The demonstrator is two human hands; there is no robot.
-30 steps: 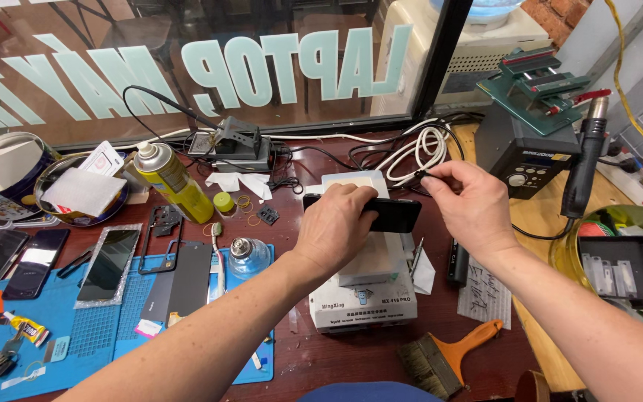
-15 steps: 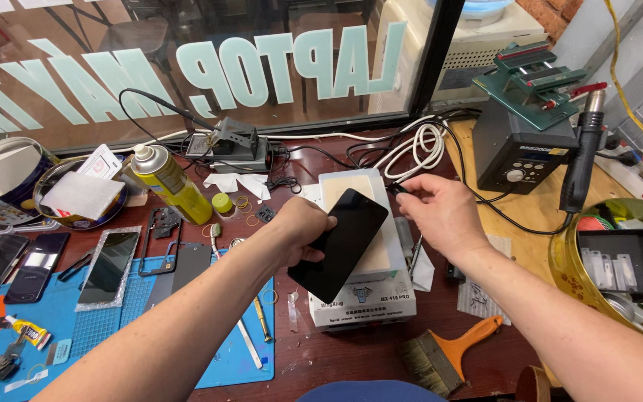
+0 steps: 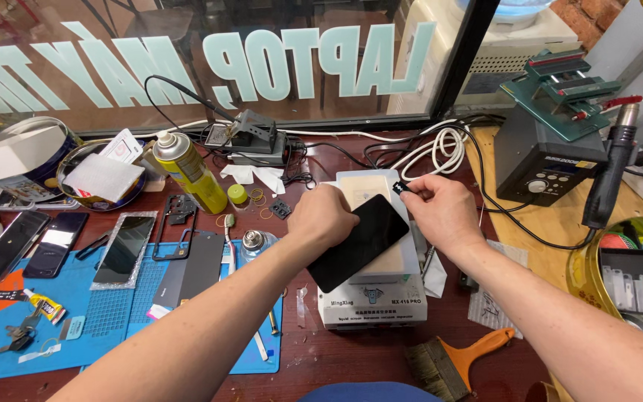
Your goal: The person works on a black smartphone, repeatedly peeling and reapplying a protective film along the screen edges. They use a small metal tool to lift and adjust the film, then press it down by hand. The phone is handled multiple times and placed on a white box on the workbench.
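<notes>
A flat black rectangular phone screen panel [image 3: 359, 242] lies tilted on the white box-shaped heating plate machine [image 3: 372, 298]. The left hand [image 3: 324, 216] presses on its upper edge, fingers curled over it; the right hand [image 3: 444, 216] pinches a small dark part [image 3: 398, 188] just beside the panel's corner, too small to make out. A yellow spray can [image 3: 187, 175] with a label stands well left; pale mirrored lettering [image 3: 314, 63] crosses the window behind.

Dark wooden desk [image 3: 351, 365], crowded: blue mat [image 3: 9, 342] at left, white heating-plate machine [image 3: 372, 301] in the middle, orange-handled brush [image 3: 455, 357] near the front edge, yellow spray can [image 3: 187, 173] upright behind, grey station [image 3: 541, 160] at right.
</notes>
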